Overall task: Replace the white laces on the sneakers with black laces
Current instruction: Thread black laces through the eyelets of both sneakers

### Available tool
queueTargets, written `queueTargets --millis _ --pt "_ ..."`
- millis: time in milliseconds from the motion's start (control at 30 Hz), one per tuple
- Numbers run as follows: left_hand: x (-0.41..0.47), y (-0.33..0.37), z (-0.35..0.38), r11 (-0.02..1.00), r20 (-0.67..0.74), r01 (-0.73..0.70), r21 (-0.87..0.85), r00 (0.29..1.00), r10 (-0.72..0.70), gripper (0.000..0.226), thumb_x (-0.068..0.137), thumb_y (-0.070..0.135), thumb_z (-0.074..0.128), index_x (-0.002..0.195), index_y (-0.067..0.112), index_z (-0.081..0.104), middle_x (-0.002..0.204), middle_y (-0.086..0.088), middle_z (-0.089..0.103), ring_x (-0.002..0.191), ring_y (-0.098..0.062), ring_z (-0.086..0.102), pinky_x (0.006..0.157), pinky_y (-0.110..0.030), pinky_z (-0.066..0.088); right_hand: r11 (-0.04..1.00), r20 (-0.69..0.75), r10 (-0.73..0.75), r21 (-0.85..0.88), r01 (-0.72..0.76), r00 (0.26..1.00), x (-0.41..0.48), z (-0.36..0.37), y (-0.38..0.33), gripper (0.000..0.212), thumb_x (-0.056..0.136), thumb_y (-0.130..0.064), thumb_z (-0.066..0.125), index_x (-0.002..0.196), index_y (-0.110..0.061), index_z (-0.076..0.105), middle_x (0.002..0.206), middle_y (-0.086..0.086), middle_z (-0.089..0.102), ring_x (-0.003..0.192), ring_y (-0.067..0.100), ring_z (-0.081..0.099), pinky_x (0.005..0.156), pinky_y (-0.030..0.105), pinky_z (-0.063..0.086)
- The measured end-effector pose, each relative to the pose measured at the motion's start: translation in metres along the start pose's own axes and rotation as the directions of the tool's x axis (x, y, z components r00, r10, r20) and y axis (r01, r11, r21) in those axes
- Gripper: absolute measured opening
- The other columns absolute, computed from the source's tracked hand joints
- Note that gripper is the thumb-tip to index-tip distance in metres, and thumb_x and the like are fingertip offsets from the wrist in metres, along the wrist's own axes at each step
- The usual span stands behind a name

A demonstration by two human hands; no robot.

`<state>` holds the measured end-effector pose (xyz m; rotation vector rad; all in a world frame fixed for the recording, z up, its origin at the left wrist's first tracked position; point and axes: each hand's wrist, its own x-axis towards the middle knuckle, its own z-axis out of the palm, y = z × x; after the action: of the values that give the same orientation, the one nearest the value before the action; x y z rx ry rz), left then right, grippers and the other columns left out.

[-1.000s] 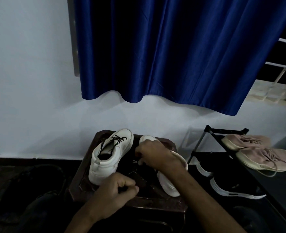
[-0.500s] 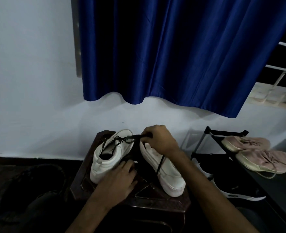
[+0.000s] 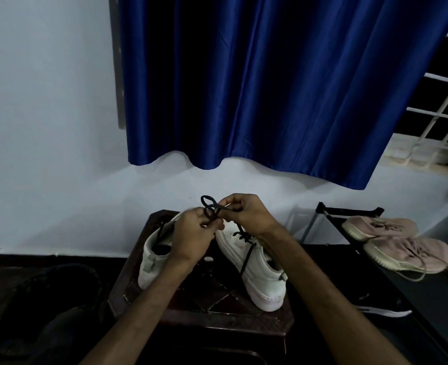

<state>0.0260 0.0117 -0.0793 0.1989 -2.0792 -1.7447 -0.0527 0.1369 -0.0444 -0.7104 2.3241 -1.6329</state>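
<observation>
Raised from the dark stool since half a second ago, our left hand now meets our right hand at centre frame, both pinching the black lace into loops above the white sneaker it threads, evidently so we can tie its bow.

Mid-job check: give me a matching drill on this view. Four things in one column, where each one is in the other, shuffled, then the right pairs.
Things
1. black lace
2. white sneakers
3. pink sneakers
4. blue curtain

Places
A. on top of the black rack
B. hanging in front of the wall
C. pinched between the left hand and the right hand
D. standing on the dark stool

Pairs: 1-C, 2-D, 3-A, 4-B
</observation>
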Motion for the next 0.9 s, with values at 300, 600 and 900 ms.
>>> queueTargets --millis 300,600,900 --pt "0.001 0.026 -0.057 0.974 -0.223 -0.14 0.177 0.958 0.179 0.02 0.082 0.018 0.076 0.096 0.017 0.061 0.072 0.005 0.074 0.045 -0.015 0.063 0.053 -0.026 0.051 0.905 0.095 0.136 -0.416 -0.085 0.986 -0.001 -0.036 0.005 0.045 0.082 -0.019 0.077 0.124 -0.018 0.06 0.108 0.004 0.069 0.085 0.014 0.066 0.067 0.019 0.054" --pt "0.013 0.07 -0.042 0.967 0.085 -0.253 0.027 0.965 0.25 0.004 0.089 0.016 0.068 0.092 0.015 0.071 0.076 0.001 0.076 0.053 -0.023 0.066 0.045 -0.023 0.042 0.773 0.071 0.194 -0.626 -0.108 0.978 -0.06 -0.079 0.038 0.025 0.083 -0.023 0.075 0.107 -0.024 0.069 0.101 -0.008 0.07 0.09 0.004 0.064 0.077 0.017 0.051" --pt "-0.003 0.036 0.013 0.965 0.294 -0.021 -0.26 0.951 0.1 0.035 0.081 -0.001 0.073 0.115 0.008 0.068 0.103 -0.003 0.075 0.091 -0.019 0.073 0.06 -0.026 0.058 0.645 -0.189 -0.171 -0.764 -0.035 0.967 -0.069 -0.053 0.056 0.017 0.09 -0.027 0.061 0.083 -0.014 0.07 0.082 0.003 0.071 0.077 0.021 0.066 0.07 0.038 0.054"
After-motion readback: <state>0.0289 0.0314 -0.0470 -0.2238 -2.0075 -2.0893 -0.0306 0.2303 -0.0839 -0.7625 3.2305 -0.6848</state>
